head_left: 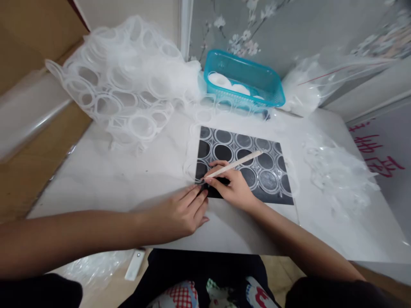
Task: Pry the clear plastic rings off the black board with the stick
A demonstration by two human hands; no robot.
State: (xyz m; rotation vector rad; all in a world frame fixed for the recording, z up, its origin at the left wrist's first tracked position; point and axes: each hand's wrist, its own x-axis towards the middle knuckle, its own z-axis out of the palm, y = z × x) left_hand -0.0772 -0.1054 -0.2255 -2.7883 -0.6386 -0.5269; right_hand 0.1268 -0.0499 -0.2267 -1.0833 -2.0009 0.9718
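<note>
On the table lies a black board [266,197] covered by a translucent sheet of white rings [269,181]. My right hand [233,185] is closed around a slim white pencil-like stick [239,162], its lower end pointing at the board's front left corner. What sort of tip it has is too small to make out. Beside that corner, my left hand [188,209] rests with its fingers stretched out and lying flat, fingertips on the edge of the board close to the stick's tip. Part of the sheet beneath my right hand is hidden.
A large heap of ring-patterned clear film [128,85] covers the back left. Behind the board stands a blue plastic basket [244,60] with white round pieces inside. Plastic bags [308,92] lie at the back right, and crumpled clear scraps [340,171] on the right.
</note>
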